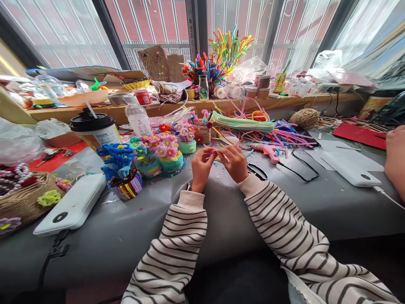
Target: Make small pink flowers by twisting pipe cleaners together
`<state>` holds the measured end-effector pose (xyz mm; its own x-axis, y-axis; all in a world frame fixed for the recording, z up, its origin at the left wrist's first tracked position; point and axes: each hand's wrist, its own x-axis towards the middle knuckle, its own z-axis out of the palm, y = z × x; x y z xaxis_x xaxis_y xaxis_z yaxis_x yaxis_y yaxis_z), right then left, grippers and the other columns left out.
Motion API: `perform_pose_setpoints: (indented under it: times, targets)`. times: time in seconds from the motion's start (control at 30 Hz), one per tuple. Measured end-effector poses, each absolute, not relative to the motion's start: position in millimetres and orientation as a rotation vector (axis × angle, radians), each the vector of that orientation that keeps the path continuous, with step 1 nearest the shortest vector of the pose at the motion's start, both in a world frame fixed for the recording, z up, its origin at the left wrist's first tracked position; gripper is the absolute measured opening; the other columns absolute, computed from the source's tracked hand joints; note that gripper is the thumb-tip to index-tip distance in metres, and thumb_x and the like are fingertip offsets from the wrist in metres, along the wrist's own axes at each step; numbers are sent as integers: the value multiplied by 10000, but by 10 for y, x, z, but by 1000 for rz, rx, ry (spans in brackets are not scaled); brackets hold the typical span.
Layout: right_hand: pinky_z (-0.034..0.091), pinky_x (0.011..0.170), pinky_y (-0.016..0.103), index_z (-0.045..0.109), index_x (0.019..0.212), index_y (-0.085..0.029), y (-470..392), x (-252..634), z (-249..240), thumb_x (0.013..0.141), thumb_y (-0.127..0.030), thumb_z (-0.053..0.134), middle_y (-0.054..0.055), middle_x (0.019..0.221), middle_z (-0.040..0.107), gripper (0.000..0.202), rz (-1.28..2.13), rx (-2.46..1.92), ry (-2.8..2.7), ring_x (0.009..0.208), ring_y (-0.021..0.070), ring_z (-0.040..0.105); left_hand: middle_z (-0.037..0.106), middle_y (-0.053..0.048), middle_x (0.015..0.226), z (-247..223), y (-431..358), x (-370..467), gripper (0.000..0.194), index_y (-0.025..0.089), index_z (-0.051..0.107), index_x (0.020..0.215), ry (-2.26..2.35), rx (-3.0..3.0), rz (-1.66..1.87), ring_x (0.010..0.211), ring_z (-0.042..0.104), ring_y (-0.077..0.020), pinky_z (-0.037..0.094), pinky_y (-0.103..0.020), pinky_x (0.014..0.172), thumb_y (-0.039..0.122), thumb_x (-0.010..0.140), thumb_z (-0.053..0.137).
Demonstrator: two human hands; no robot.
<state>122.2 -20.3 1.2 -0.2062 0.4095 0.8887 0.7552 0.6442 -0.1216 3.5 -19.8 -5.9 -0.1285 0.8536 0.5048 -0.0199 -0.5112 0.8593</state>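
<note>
My left hand and my right hand meet over the grey tabletop, fingertips pinched together. Between them is a small pink piece, mostly covered by the fingers, so its kind is hard to tell. Just left of my hands stand small pots of pipe-cleaner flowers: pink ones and a blue one in a striped pot. Beyond my hands lies a bundle of pale green pipe cleaners with loose pink ones. A pink glue gun rests to the right of my right hand.
At left are a lidded drink cup, a plastic bottle, a white power bank and a woven basket. Another power bank, twine and another person's arm are at right. A cluttered ledge runs behind.
</note>
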Motion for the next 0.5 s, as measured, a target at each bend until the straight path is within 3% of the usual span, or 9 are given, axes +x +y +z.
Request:
perform_pose_setpoints:
  times: [0.13,0.5]
  targets:
    - [399,719,273,565,810,-181,-180,1252,-2,801,-279,433,35,774,596,165,-267,-968,-1753,743,144,502,592,-58,886,-37,-194,25,269,166,552,918,956,1528,1717,762,585,-123,474,-262,722,323,701,526]
    - [391,664,272,563,756,-181,-184,1233,-23,797,-249,425,35,702,575,159,-253,-1035,-1801,691,150,494,594,-57,842,-49,-203,24,226,162,582,841,1084,1743,1651,748,572,-122,477,-233,656,326,696,529]
